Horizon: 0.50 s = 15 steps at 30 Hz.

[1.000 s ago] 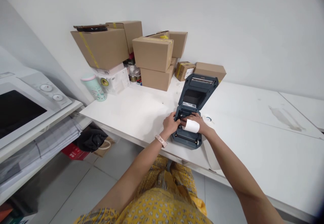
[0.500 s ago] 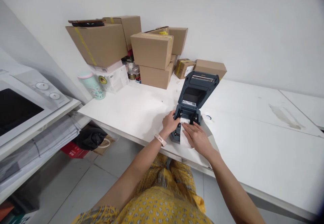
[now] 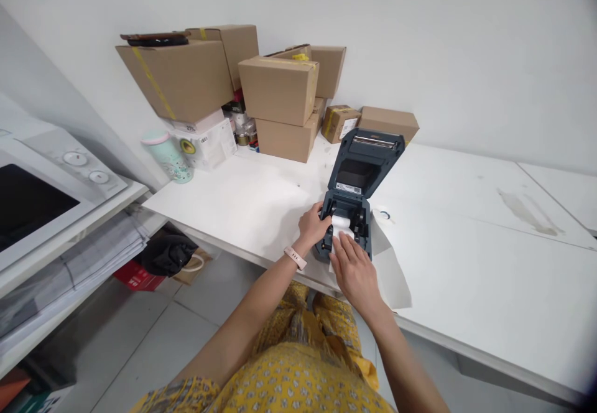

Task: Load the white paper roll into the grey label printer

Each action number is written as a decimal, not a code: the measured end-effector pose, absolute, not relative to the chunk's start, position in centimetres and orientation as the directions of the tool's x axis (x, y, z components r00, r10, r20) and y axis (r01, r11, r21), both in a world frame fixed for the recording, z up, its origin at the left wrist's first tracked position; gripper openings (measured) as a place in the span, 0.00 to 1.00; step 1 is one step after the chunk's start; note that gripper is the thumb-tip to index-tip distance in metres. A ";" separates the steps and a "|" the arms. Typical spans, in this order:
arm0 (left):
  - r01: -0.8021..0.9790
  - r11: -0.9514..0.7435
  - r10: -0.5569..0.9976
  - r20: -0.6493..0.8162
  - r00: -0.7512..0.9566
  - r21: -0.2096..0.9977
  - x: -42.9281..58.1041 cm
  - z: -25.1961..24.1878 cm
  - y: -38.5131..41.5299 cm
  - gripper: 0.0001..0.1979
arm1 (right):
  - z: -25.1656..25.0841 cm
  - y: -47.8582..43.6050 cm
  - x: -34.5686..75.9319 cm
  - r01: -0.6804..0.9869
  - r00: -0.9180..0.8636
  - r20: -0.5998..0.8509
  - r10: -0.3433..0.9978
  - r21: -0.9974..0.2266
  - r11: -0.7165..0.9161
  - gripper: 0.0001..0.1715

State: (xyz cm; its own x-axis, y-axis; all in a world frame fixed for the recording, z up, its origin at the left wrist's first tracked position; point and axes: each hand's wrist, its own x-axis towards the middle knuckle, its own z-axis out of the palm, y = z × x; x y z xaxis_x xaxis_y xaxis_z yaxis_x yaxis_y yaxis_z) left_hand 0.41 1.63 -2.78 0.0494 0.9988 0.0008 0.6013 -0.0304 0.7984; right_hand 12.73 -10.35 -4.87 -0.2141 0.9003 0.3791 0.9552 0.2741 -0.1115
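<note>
A dark grey label printer [image 3: 366,176] stands on the white table with its lid tilted up. Inside its bay sits a white paper roll [image 3: 341,221], and a strip of the paper runs out toward the front edge. My left hand [image 3: 313,225] grips the printer's left side wall, thumb over the rim by the roll. Flat on the paper strip lies my right hand [image 3: 357,273], its fingers stretched out and covering much of the strip. Beside the printer on the right is a loose white sheet [image 3: 394,273], partly behind my right hand.
Cardboard boxes [image 3: 280,92] are stacked along the wall at the back. A mint green tumbler [image 3: 170,158] stands at the table's left end, near a white box [image 3: 212,143]. A white microwave [image 3: 56,183] sits on a shelf at far left. Behind the sheet lies a small white ring [image 3: 384,215].
My right hand has shifted left and down along the paper strip, uncovering more of the sheet on the right. My left hand stays on the printer's side.
</note>
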 end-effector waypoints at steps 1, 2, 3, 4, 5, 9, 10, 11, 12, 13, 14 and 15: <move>0.599 -0.029 0.999 -0.001 0.051 0.800 0.4 -2.8 1.6 0.23 | -5.0 -10.4 12.6 0.953 -0.214 0.408 0.888 -0.111 0.281 0.29; 0.595 -0.031 0.999 -0.001 0.053 0.803 0.4 -2.7 1.6 0.23 | -5.2 -10.5 12.5 0.951 -0.217 0.440 0.871 -0.105 0.290 0.30; 0.590 -0.034 0.998 0.001 0.057 0.807 0.4 -2.7 1.6 0.22 | -5.4 -10.5 12.4 0.950 -0.221 0.471 0.854 -0.096 0.299 0.30; 0.585 -0.039 0.998 0.005 0.059 0.810 0.4 -2.7 1.6 0.22 | -5.5 -10.6 12.3 0.949 -0.224 0.497 0.838 -0.084 0.304 0.29; 0.580 -0.043 0.998 0.009 0.060 0.813 0.4 -2.7 1.6 0.22 | -5.6 -10.6 12.3 0.949 -0.227 0.516 0.826 -0.072 0.306 0.29; 0.575 -0.038 0.999 0.012 0.049 0.817 0.4 -2.6 1.6 0.23 | -5.8 -10.7 12.2 0.952 -0.229 0.542 0.808 -0.048 0.302 0.28; 0.576 -0.039 0.999 0.013 0.049 0.816 0.4 -2.7 1.6 0.23 | -5.9 -10.7 12.1 0.952 -0.227 0.543 0.808 -0.052 0.302 0.29; 0.578 -0.040 0.999 0.014 0.049 0.815 0.4 -2.7 1.6 0.24 | -5.9 -10.7 12.1 0.951 -0.224 0.545 0.808 -0.058 0.302 0.29; 0.579 -0.041 0.999 0.015 0.049 0.815 0.4 -2.7 1.6 0.24 | -5.9 -10.7 12.1 0.951 -0.220 0.546 0.809 -0.066 0.303 0.29; 0.578 -0.041 0.999 0.015 0.050 0.815 0.4 -2.7 1.6 0.24 | -6.0 -10.7 12.1 0.950 -0.216 0.546 0.809 -0.073 0.302 0.30; 0.577 -0.041 0.999 0.015 0.050 0.816 0.4 -2.7 1.6 0.24 | -5.9 -10.8 12.0 0.950 -0.213 0.546 0.810 -0.077 0.302 0.30; 0.575 -0.040 0.999 0.014 0.050 0.817 0.4 -2.8 1.6 0.24 | -5.9 -10.8 12.0 0.951 -0.210 0.545 0.811 -0.079 0.300 0.29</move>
State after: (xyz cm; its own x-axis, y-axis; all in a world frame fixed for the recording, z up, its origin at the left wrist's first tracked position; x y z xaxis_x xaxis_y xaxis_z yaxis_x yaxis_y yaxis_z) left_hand 0.45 1.64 -2.78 0.0497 0.9987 0.0142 0.5750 -0.0402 0.8171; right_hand 12.00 -10.75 -5.90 -0.2105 0.8113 0.5454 0.9507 0.2998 -0.0791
